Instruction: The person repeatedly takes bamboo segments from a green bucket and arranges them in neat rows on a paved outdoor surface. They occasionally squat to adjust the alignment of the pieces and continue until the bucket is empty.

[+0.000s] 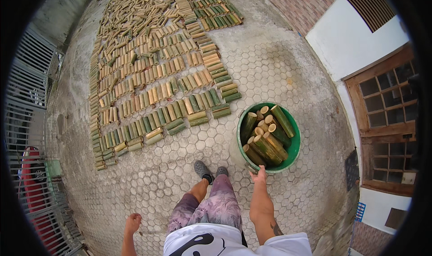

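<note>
A round green bucket (294, 155) stands on the paving ahead and to my right. Inside it are several cut bamboo pieces (282, 121), mostly upright or leaning, with green sides and pale cut ends. My right hand (258, 174) reaches to the bucket's near rim, fingers and thumb closed about its edge. Down at my left side hangs my left hand (133, 222), its fingers curled and nothing visible in them. Rows of cut bamboo pieces (155, 121) lie on the ground ahead to the left, green nearer me and tan farther off.
Hexagonal paving (189, 150) runs under my grey clogs (202, 169). Farther back, loose bamboo (139, 8) lies scattered inside the rows. A white wall with a wooden paned door (387, 121) bounds the right side. A metal gate (29, 85) lines the left, with a red vehicle (33, 179) behind it.
</note>
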Motion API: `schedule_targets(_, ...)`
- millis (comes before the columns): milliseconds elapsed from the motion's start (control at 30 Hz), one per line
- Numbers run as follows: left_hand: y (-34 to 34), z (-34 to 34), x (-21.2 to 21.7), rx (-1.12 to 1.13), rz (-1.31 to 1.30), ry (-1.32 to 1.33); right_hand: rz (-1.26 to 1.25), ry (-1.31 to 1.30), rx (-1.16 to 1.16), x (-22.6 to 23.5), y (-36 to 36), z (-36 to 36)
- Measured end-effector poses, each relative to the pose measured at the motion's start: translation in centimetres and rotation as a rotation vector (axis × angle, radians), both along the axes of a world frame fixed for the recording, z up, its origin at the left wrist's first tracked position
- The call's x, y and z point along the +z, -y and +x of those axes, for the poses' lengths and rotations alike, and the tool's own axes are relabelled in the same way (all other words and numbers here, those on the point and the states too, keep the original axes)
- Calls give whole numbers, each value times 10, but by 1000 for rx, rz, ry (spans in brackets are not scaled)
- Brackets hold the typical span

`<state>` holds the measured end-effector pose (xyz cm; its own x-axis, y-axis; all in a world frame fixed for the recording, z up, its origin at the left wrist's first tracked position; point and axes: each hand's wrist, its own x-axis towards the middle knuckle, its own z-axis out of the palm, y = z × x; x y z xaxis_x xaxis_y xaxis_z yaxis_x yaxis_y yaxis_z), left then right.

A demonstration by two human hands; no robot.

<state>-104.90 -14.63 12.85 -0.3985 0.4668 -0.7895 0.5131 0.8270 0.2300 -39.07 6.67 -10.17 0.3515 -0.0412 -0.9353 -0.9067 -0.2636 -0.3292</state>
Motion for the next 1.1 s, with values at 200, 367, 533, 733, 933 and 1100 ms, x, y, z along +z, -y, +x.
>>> schedule_targets(200, 51, 18, 2, 33, -77, 22, -1, -70, 34, 1, 96, -42)
schedule_targets(367, 13, 89, 6, -321, -88, 106, -53, -118, 120, -8, 166, -30)
schedule_targets(533, -56, 168, 51, -334, 140, 126, -265, -60, 227, -32, 205, -8)
schedule_targets(733, -40, 218, 84, -315, 84, 214, -411, -72, 330, -42, 203, -2)
schedule_targets(933, 59, 160, 82, -232, -139, 103, -351, 12, 336, -36, 207, -6)
schedule_targets(1100, 180, 84, 83, 100, -104, 85, -111, 0, 407, -32, 223, -15)
